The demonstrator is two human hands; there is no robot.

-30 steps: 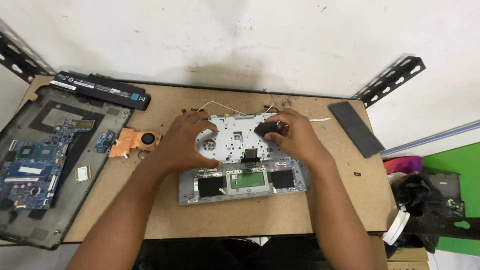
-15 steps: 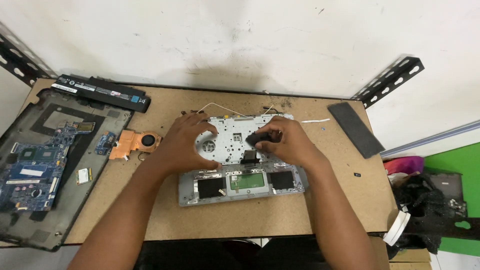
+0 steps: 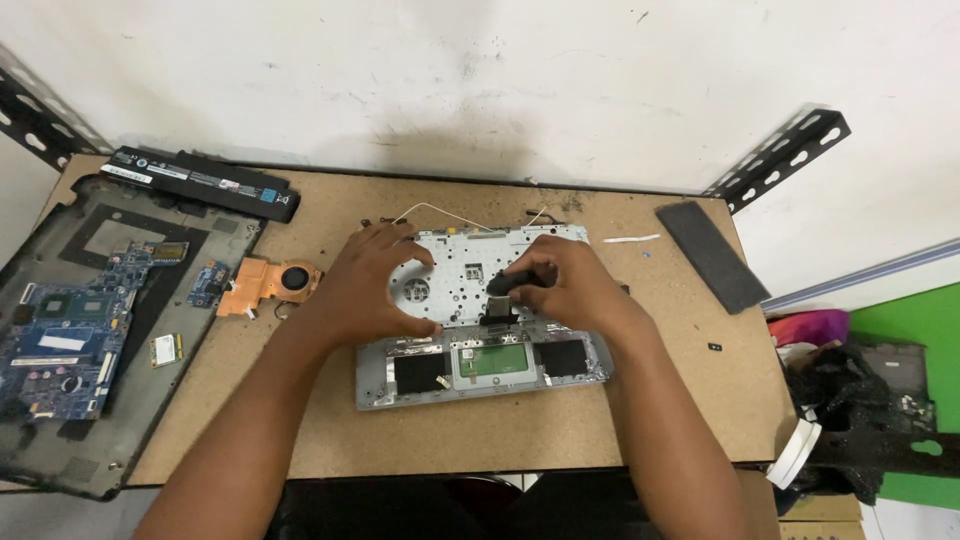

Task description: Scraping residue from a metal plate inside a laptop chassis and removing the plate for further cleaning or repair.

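Note:
A silver laptop palmrest frame [image 3: 470, 375] lies underside up in the middle of the wooden table [image 3: 330, 430], with a pale metal keyboard backplate [image 3: 455, 265] on its far half. My left hand [image 3: 375, 285] rests on the left part of that plate, thumb and fingers curled against it. My right hand [image 3: 560, 285] sits on the right part and pinches a small black piece [image 3: 503, 283] near the plate's centre. A green touchpad board [image 3: 488, 362] shows in the near half, between two black patches.
A dark laptop bottom case [image 3: 150, 250] with a blue motherboard [image 3: 70, 325] lies at the left. A black battery [image 3: 200, 180] sits behind it. A copper heatsink with fan [image 3: 265, 283], a small card [image 3: 165, 349] and a black strip [image 3: 712, 255] lie around. Bags sit at the right.
My right hand has shifted left toward the centre of the plate with the small black piece. My left hand has stayed on the plate's left part.

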